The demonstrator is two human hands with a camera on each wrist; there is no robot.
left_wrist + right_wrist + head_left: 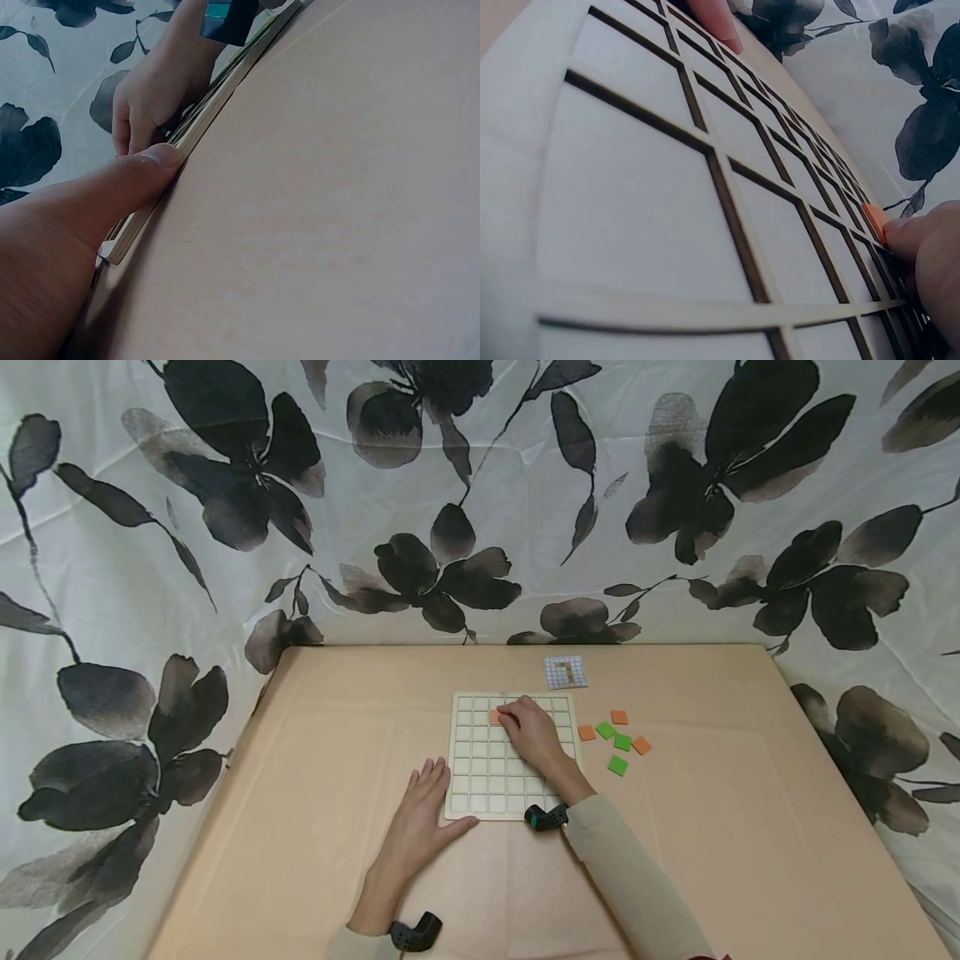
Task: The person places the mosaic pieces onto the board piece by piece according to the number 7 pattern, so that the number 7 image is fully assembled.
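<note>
Pinched narrow between thumb and fingers of the right hand (534, 732): one orange square tile (494, 717), just to the left of the fingertips in the head view, at a cell in the third column from the left and second row from the far edge of one pale, wooden-edged gridded board (497, 785). Close against a fingertip in the right wrist view too; hard to tell whether seated fully in the cell.

At the board's near left corner, one left hand (422, 817), spread wide with fairly straight fingers and holding nothing; fingertips beside the left edge, thumb against the near edge.

Just right of the board, six loose pieces: three flat orange squares (587, 732) and three flat green squares (617, 766), scattered near one another. With the pinched one, four orange in all.

Beyond the far edge, one small blue-lined grid card (566, 672) with a yellowish-brown figure.

On the wrists, two black wrist devices (545, 817), above two light beige sleeves (645, 877).

Under everything, one peach-coloured tabletop (315, 860); behind, one white cloth (525, 485) with dark floral print.
</note>
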